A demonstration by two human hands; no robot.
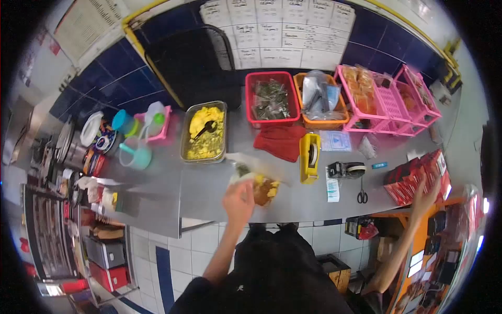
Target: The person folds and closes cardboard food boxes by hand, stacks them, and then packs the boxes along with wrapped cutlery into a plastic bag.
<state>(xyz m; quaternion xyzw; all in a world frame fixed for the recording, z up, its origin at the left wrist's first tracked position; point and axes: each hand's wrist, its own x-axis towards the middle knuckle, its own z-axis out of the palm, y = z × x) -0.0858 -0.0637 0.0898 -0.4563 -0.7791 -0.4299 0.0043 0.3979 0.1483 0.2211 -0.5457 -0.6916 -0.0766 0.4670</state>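
Observation:
Near the front edge of the metal table, my left hand (pixel 239 201) is closed on a clear plastic bag, slightly blurred. Brown and yellow food (pixel 266 191) shows in the bag, with something dark green near its top. At the right, my right hand (pixel 426 194) reaches onto a row of red packets (pixel 413 178); its fingers are apart and touch or lie just over them. Whether it grips one is hidden. A metal tray of yellow food (pixel 218 137) with a black spoon (pixel 205 129) stands behind my left hand.
Behind are a red basket (pixel 272 122) of small packets, an orange basket (pixel 324 124) and pink baskets (pixel 387 104). A red cloth (pixel 278 142), yellow tape dispenser (pixel 309 170), black tape dispenser (pixel 346 169) and scissors (pixel 362 195) lie between my hands. A turquoise jug (pixel 139 156) stands left.

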